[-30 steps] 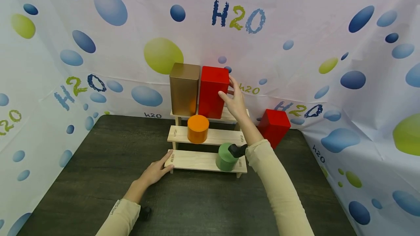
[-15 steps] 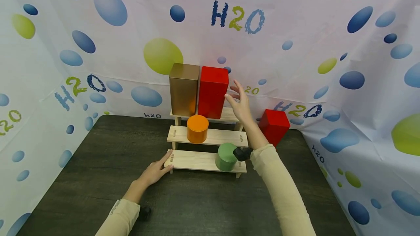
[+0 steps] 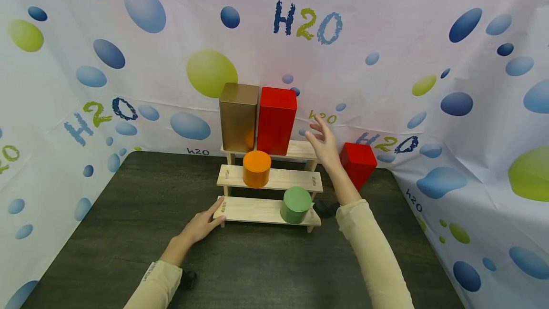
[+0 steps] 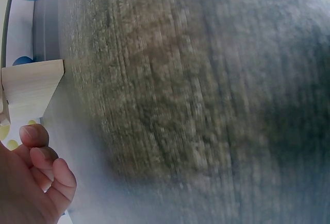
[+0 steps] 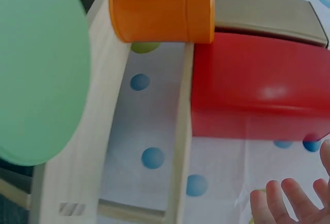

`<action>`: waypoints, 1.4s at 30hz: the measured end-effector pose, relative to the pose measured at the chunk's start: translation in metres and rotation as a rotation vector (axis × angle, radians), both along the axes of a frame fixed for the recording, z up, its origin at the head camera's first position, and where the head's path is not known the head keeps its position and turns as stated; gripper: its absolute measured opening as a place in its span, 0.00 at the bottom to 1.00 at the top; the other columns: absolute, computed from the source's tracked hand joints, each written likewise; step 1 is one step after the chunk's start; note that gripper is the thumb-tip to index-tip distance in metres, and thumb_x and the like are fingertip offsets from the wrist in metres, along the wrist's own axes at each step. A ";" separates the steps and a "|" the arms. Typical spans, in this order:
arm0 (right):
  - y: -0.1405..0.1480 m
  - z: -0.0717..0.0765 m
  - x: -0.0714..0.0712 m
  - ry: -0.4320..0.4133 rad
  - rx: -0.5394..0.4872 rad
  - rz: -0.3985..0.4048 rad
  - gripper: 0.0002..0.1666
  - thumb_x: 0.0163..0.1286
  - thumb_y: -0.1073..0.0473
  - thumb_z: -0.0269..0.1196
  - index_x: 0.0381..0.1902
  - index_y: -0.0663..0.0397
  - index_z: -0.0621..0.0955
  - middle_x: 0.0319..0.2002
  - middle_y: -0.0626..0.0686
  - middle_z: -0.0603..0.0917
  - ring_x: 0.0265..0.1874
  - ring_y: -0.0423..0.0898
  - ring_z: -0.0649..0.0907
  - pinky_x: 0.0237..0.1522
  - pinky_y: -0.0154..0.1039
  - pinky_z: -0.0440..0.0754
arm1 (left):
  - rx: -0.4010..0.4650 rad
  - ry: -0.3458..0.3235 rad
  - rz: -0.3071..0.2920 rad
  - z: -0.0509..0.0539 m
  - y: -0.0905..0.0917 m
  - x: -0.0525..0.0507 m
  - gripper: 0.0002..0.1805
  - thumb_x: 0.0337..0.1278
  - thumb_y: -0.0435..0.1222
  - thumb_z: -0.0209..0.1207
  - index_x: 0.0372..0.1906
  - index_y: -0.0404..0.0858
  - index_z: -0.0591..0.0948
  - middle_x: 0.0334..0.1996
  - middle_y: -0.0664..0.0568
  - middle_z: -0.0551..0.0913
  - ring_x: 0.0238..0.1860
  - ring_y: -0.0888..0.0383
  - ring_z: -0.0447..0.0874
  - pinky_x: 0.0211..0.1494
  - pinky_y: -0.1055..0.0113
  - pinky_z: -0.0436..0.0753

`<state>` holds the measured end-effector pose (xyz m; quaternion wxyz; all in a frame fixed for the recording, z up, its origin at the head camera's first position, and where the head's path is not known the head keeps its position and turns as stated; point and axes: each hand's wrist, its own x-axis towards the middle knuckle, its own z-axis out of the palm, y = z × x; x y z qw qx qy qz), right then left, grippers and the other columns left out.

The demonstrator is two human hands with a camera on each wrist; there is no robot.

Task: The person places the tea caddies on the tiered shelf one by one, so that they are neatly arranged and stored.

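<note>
A three-step wooden shelf (image 3: 253, 209) stands on the dark table. My left hand (image 3: 198, 227) grips the left end of its lowest board, with finger and thumb at the corners. Curled fingers (image 4: 54, 170) show beside a shelf leg in the left wrist view. To the right of the upper step, my right hand (image 3: 324, 147) is raised with fingers spread, apart from the tall red box (image 3: 276, 120). That box stands on the top step beside a gold box (image 3: 238, 118). An orange round tin (image 3: 256, 169) sits on the middle step, and a green round tin (image 3: 296, 205) on the lowest.
Another red box (image 3: 358, 163) stands on the table to the right of the shelf, partly behind my right forearm. A white curtain (image 3: 257, 27) with blue and green spots hangs behind and at both sides of the table (image 3: 266, 266).
My right hand has let go of the tall red box on the top step and moved right and slightly down. The left hand keeps its hold on the shelf.
</note>
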<state>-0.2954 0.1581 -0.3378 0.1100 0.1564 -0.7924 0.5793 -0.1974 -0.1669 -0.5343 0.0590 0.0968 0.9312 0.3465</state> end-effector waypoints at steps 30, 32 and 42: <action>0.050 -0.057 0.011 -0.054 -0.057 -0.264 0.29 0.69 0.62 0.54 0.66 0.60 0.62 0.58 0.66 0.71 0.51 0.56 0.73 0.47 0.35 0.73 | -0.017 -0.034 0.016 0.001 0.001 0.000 0.38 0.62 0.53 0.49 0.72 0.44 0.51 0.62 0.32 0.64 0.56 0.33 0.68 0.54 0.39 0.67; 0.054 -0.066 0.006 -0.039 -0.062 -0.315 0.29 0.68 0.60 0.54 0.66 0.59 0.64 0.57 0.64 0.72 0.50 0.55 0.74 0.44 0.30 0.72 | -0.015 -0.035 0.017 0.001 0.001 0.000 0.37 0.62 0.53 0.49 0.72 0.44 0.51 0.62 0.32 0.64 0.56 0.33 0.68 0.54 0.39 0.67; 0.063 -0.089 0.001 0.024 -0.140 -0.500 0.26 0.67 0.58 0.57 0.61 0.58 0.70 0.55 0.61 0.74 0.43 0.51 0.76 0.38 0.25 0.72 | -0.014 -0.039 0.018 0.001 0.001 0.000 0.38 0.62 0.53 0.49 0.72 0.45 0.51 0.63 0.33 0.64 0.57 0.33 0.68 0.54 0.39 0.67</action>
